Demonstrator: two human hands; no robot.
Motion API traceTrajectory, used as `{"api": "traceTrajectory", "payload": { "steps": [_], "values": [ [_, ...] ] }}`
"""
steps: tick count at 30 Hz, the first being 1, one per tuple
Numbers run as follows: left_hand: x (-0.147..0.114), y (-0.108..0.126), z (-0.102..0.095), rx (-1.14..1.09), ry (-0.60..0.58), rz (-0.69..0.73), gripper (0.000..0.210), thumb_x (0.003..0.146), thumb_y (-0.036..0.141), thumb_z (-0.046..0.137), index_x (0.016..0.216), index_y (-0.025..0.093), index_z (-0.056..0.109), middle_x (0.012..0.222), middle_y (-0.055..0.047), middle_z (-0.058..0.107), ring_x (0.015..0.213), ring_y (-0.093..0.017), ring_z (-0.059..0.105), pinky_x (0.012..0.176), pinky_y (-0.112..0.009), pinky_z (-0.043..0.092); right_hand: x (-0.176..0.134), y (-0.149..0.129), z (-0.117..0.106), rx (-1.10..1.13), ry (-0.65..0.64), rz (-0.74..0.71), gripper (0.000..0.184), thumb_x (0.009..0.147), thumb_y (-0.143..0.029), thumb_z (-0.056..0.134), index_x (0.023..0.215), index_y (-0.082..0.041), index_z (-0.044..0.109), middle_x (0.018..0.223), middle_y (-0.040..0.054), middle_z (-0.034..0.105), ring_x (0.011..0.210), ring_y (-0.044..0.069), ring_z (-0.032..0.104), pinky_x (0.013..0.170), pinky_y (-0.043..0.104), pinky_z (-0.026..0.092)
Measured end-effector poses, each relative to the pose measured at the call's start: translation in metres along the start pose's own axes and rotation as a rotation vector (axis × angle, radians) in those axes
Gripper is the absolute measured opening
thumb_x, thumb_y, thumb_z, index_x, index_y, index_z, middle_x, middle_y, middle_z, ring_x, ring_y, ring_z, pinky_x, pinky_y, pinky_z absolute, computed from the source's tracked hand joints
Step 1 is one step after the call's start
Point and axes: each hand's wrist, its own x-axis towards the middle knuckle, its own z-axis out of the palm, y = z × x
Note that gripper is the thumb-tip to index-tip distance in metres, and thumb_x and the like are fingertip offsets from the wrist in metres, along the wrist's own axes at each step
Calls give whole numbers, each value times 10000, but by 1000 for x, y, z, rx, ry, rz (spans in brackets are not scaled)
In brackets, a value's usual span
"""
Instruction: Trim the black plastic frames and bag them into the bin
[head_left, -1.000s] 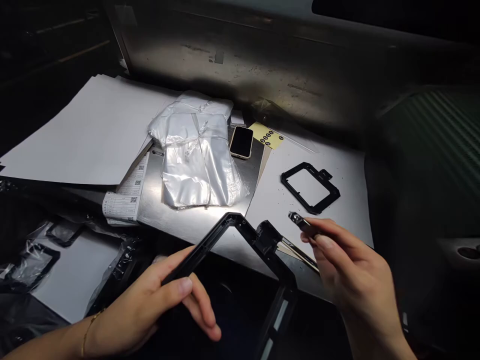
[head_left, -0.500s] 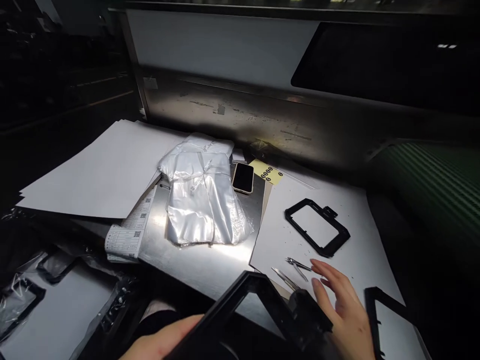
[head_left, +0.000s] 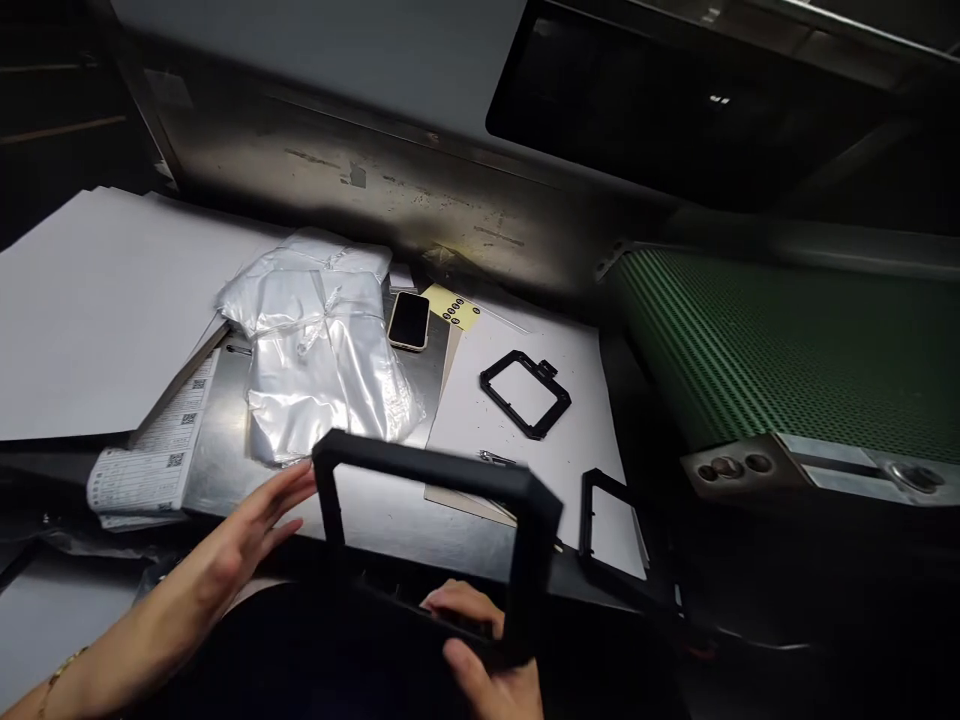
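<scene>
A black plastic frame (head_left: 427, 468) with cut corners is held up in front of me, slightly blurred. My right hand (head_left: 491, 650) grips its lower edge, thumb on one side and fingers on the other. At the frame's upper left corner is my left hand (head_left: 244, 535), fingers stretched out; whether the tips touch the frame I cannot tell. A similar black frame (head_left: 551, 415) with a small tab lies on the white sheet (head_left: 472, 400). Another black frame (head_left: 587, 515) rests at the sheet's near right corner. Cutting pliers (head_left: 495, 458) show partly behind the held frame.
Clear plastic bags (head_left: 322, 350) lie in the middle of the metal table (head_left: 217, 440), with a phone (head_left: 409, 320) and a yellow label sheet (head_left: 454, 305) beside them. Large white sheets (head_left: 97, 310) are stacked left, over printed labels (head_left: 142, 480). A green conveyor belt (head_left: 787, 350) runs at right.
My view has swung right, showing the conveyor. The held frame has been turned and raised. My right hand, apart from it near the pliers before, now grips it; my left hand has opened out.
</scene>
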Motion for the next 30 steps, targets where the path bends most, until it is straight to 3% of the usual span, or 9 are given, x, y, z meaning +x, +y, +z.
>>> {"api": "traceTrajectory", "payload": {
  "steps": [2, 4, 6, 9, 12, 14, 18, 25, 30],
  "values": [
    [12, 1, 10, -50, 53, -7, 577, 651, 421, 663, 1169, 289, 446, 1167, -29, 549, 1106, -214, 469, 927, -283, 361, -11, -2, 16, -10, -18, 119, 235, 848, -359, 413, 904, -199, 576, 737, 40, 668, 589, 159, 635, 467, 238, 513],
    [25, 0, 19, -135, 92, -106, 407, 723, 291, 633, 1092, 249, 467, 859, 8, 606, 778, -122, 579, 725, -216, 449, -18, -5, 27, -32, -32, 218, 241, 843, -353, 433, 860, -183, 603, 713, 46, 676, 585, 164, 645, 466, 229, 515],
    [37, -5, 22, -228, 86, -177, 205, 769, 266, 583, 945, 200, 501, 630, 65, 492, 491, -45, 461, 475, -145, 400, -18, -6, 27, -94, -80, 227, 321, 756, -475, 525, 897, -207, 632, 784, 50, 685, 673, 190, 656, 548, 256, 536],
    [45, -19, 21, -337, 20, -256, 217, 798, 370, 520, 846, 160, 504, 545, 95, 350, 367, 3, 263, 329, -93, 218, -3, 3, 1, -364, -121, 136, 438, 702, -604, 494, 962, -278, 625, 895, 22, 671, 816, 192, 632, 706, 291, 524],
    [42, -30, 20, -438, -127, -444, 363, 836, 466, 382, 842, 128, 514, 505, 101, 291, 337, 15, 162, 303, -80, 130, 20, 33, -39, -590, 94, 194, 343, 858, -418, 351, 1017, -216, 578, 977, 92, 600, 948, 240, 538, 858, 469, 405],
    [35, -34, 23, -505, -250, -570, 452, 847, 506, 282, 800, 123, 518, 482, 96, 291, 325, 13, 123, 287, -80, 105, 31, 57, -59, -681, 182, 241, 354, 818, -433, 404, 989, -175, 573, 964, 138, 554, 962, 318, 468, 822, 578, 338],
    [19, -35, 33, -641, -432, -686, 552, 818, 583, 157, 645, 160, 466, 439, 85, 297, 301, 5, 90, 261, -86, 102, 41, 84, -69, -718, 136, 295, 315, 751, -469, 462, 783, -177, 575, 807, 126, 523, 852, 332, 455, 752, 569, 335],
    [33, -30, 49, -764, -410, -525, 537, 794, 609, 234, 575, 164, 442, 405, 88, 296, 294, 2, 78, 259, -90, 101, 65, 17, -31, -413, -66, 412, 276, 867, -420, 304, 850, -208, 480, 599, -1, 528, 566, 157, 517, 560, 310, 425],
    [40, -46, 78, -755, -346, -447, 550, 793, 605, 218, 561, 165, 451, 387, 87, 301, 277, -10, 113, 263, -117, 126, 91, -34, 5, -173, -342, 385, 214, 801, -414, 468, 843, -214, 531, 710, -25, 570, 573, 109, 551, 569, 238, 441]
  ]
}}
